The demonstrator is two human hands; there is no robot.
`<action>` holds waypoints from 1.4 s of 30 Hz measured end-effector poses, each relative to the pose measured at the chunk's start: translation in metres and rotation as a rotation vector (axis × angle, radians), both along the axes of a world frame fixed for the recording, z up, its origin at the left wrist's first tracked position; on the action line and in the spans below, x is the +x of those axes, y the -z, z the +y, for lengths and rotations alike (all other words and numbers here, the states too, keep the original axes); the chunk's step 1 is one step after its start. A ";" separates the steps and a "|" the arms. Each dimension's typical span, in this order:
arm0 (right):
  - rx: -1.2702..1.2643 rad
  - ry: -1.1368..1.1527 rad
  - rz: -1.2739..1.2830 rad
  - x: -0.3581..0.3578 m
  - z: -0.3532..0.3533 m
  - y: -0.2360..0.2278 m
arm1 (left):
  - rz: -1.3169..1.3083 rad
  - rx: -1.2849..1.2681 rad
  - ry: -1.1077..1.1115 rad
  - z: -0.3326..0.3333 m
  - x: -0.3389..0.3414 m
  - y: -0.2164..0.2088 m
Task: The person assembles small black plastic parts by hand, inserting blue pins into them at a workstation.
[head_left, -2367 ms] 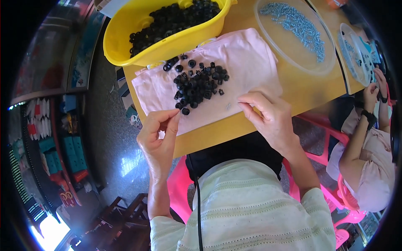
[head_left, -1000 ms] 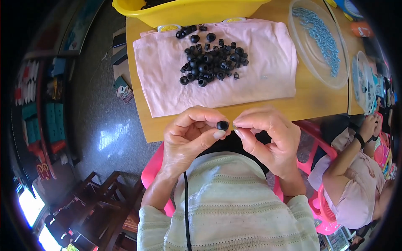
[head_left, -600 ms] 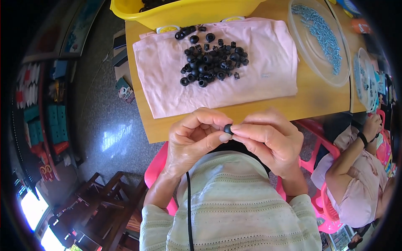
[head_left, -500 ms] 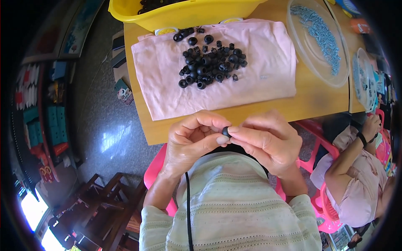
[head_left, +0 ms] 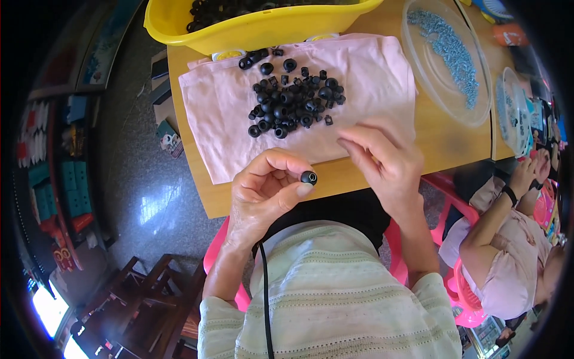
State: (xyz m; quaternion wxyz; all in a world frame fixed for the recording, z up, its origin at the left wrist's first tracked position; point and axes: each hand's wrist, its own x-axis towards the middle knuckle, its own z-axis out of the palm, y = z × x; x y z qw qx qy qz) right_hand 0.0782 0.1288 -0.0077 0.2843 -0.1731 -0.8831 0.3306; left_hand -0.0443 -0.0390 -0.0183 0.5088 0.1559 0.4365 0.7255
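Observation:
Between the thumb and forefinger of my left hand [head_left: 266, 190] is a small black ball-shaped cord lock body [head_left: 309, 178]. A silvery coil shows in its upturned opening. My right hand [head_left: 385, 164] hovers over the front right part of a pink cloth [head_left: 209, 119], its fingers stretched out and partly blurred; I see nothing in them. Left of my right fingertips lies a heap of loose black cord lock parts [head_left: 287, 107], round bodies with holes mixed with small plunger pieces.
Behind the cloth stands a yellow tub [head_left: 251, 27] with more black parts inside. A clear plastic tray [head_left: 418, 66] of small bluish metal springs [head_left: 445, 51] sits on the wooden table [head_left: 442, 149] at the right. Another person [head_left: 508, 233] sits to the right.
My right hand has left the cord lock body and moved up and right over the cloth. My left hand keeps hold of the body, its opening now facing up.

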 end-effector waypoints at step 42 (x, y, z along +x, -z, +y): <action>-0.443 -0.200 0.052 0.018 -0.023 -0.039 | -0.134 0.013 -0.021 -0.002 0.022 -0.014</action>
